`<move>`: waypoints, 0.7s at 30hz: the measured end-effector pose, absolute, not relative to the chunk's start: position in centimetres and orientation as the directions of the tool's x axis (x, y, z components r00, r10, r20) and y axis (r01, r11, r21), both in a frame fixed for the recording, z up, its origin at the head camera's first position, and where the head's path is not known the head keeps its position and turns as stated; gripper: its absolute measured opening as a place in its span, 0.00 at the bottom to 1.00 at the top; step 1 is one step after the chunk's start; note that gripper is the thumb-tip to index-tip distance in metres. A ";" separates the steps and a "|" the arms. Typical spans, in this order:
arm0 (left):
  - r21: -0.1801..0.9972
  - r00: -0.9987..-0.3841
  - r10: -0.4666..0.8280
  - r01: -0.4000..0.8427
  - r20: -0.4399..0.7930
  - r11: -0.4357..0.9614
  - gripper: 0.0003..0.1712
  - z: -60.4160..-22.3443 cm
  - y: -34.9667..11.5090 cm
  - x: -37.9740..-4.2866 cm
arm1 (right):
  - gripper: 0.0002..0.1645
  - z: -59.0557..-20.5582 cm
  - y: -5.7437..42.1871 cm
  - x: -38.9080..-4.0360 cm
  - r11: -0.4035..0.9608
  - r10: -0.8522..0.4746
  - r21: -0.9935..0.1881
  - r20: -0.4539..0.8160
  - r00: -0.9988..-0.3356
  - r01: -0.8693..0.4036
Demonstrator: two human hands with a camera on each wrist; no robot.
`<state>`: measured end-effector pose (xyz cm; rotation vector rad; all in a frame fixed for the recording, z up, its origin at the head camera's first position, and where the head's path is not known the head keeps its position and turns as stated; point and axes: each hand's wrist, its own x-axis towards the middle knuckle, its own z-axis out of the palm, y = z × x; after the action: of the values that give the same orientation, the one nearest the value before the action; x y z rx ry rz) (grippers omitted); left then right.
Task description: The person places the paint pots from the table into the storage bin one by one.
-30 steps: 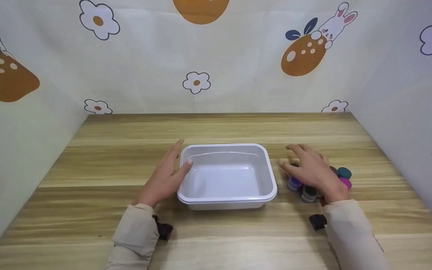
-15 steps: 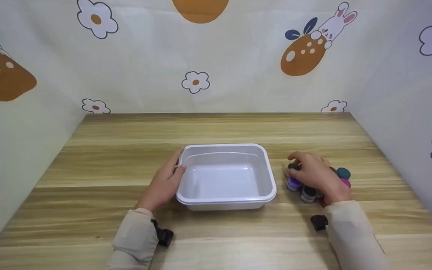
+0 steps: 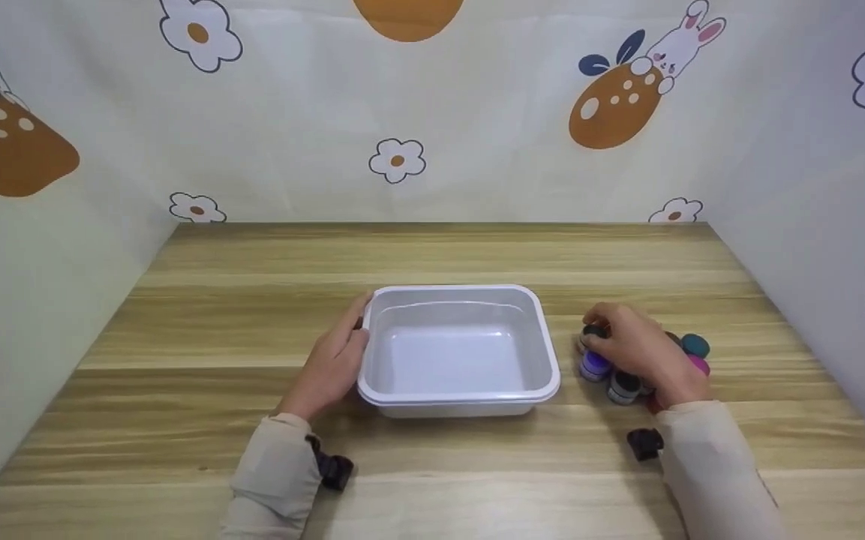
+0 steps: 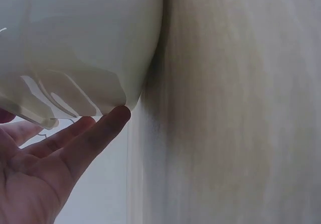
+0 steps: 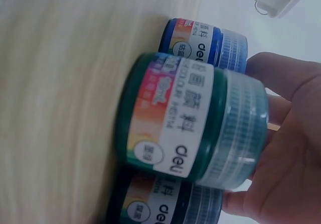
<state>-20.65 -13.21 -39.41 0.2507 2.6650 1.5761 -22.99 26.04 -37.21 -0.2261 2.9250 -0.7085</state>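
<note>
A white plastic tub (image 3: 458, 409) sits on the wooden table. My left hand (image 3: 331, 364) rests against its left side; in the left wrist view the straight fingers (image 4: 95, 138) touch the tub's outer wall. To the right of it stands a cluster of small paint jars. My right hand (image 3: 638, 345) reaches over them, and its thumb and forefinger pinch a dark-lidded paint jar (image 3: 593, 331). Just in front are a purple-blue jar (image 3: 595, 366) and a dark green jar (image 3: 623, 388). In the right wrist view the green jar (image 5: 175, 118) covers much of the fingers.
A teal-lidded jar (image 3: 695, 345) and a magenta jar (image 3: 699, 364) show beyond my right hand, partly covered by it. Patterned cloth walls (image 3: 297, 150) close in the table (image 3: 199, 315) at the back and sides. Each wrist wears a black camera.
My left thumb has moved from over the tub's rim to its outer side, and the fingers have come against the wall. My right hand has lowered and closed round the dark-lidded jar.
</note>
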 end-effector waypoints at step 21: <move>0.878 -0.987 0.135 0.136 0.082 0.459 0.31 -39.6 -13.1 -20.6 | 0.21 -32.5 24.6 -21.5 0.815 -0.246 -0.515 0.106 -0.963 -0.265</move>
<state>-20.62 -13.06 -39.61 0.2494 2.6840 1.6155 -21.50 24.56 -32.46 -0.4262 3.0254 -0.8661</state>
